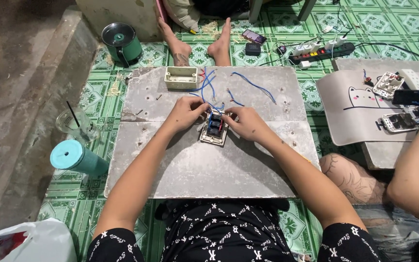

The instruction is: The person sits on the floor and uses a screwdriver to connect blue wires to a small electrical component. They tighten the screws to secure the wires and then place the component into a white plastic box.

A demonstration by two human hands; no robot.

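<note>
A cream switch plate with dark switch modules lies face down on a grey board in the middle. My left hand pinches wires at its upper left edge. My right hand grips its right side, fingers at the modules. Blue and red wires run from the plate to a cream wall box at the board's far edge. A loose blue wire lies to the right.
A teal tumbler, a plastic cup with straw and a green pot stand left. A power strip and phone lie beyond. Another person's feet rest ahead; another person's arm works at the right board.
</note>
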